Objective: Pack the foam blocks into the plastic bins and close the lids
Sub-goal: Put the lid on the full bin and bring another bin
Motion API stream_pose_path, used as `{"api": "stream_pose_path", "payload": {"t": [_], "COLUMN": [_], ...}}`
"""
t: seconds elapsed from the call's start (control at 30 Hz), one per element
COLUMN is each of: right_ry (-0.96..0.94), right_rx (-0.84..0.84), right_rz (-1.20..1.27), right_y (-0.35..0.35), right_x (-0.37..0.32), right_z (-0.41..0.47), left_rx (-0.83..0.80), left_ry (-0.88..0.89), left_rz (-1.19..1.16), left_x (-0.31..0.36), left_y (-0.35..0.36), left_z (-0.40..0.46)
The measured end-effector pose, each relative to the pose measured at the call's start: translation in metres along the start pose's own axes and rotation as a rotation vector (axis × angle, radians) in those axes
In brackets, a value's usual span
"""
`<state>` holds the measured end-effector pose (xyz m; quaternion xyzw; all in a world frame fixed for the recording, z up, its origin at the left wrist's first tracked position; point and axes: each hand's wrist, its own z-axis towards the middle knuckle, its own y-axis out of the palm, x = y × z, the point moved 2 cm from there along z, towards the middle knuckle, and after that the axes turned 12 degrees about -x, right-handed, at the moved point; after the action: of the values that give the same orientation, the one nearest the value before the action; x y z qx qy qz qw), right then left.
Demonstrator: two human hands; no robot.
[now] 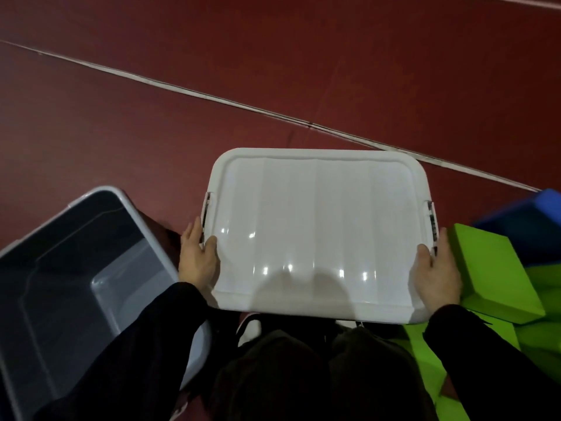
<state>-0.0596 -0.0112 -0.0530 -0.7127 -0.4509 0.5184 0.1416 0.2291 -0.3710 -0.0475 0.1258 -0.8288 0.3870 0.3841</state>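
Head view shows our left hand [198, 259] and right hand [436, 272] gripping the white lid [318, 232] by its two short sides. At eight o'clock stands an open grey bin [33, 238]; at three o'clock lie green foam blocks [491, 268] and a blue block [528, 217] on the red floor [212, 71].

Sports hall or gym — dark red floor [273, 71], white court line [212, 97].
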Motion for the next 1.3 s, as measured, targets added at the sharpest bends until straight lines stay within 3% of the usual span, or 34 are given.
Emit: {"api": "stream_pose_path", "payload": {"t": [0.17,0.27,0.37,0.47,0.53,0.6,0.67,0.73,0.83,0.97,1.03,1.17,1.3], "right_ry": [0.023,-0.049,-0.044,0.068,0.261,0.448,0.570,0.606,0.573,0.570,0.600,0.610,0.609], "right_rx": [0.039,0.126,-0.038,-0.211,-0.211,-0.365,-0.559,-0.634,-0.556,-0.507,-0.476,-0.493,-0.568], "right_rz": [-0.016,-0.207,-0.195,0.241,0.548,0.840,1.054,1.206,1.337,1.404,1.386,1.431,1.477], "right_y": [0.001,0.004,-0.008,-0.021,-0.020,-0.005,0.010,0.022,0.029,0.044,0.052,0.054,0.054], "right_x": [-0.005,-0.019,-0.014,0.011,0.033,0.053,0.057,0.044,0.022,0.011,0.011,0.010,0.009], "right_z": [-0.005,-0.010,-0.002,-0.024,-0.051,-0.077,-0.096,-0.103,-0.104,-0.102,-0.101,-0.106,-0.104], "left_rx": [-0.043,-0.026,-0.050,0.001,0.103,0.150,0.184,0.162,0.073,0.183,0.112,-0.187,-0.206], "left_ry": [-0.039,-0.068,-0.061,-0.097,-0.247,-0.320,-0.395,-0.472,-0.500,-0.556,-0.641,-0.734,-0.681], "left_rz": [0.145,0.333,0.386,0.109,-0.073,-0.188,-0.361,-0.529,-0.536,-0.659,-0.834,-1.145,-1.353], "left_x": [0.002,0.013,0.016,0.013,0.004,-0.011,-0.025,-0.029,-0.028,-0.031,-0.022,0.005,0.012], "left_y": [0.000,0.001,0.003,0.010,0.013,0.012,0.009,0.013,0.028,0.035,0.046,0.078,0.086], "left_z": [-0.006,-0.010,-0.010,-0.027,-0.044,-0.057,-0.060,-0.057,-0.063,-0.075,-0.087,-0.106,-0.112]}}
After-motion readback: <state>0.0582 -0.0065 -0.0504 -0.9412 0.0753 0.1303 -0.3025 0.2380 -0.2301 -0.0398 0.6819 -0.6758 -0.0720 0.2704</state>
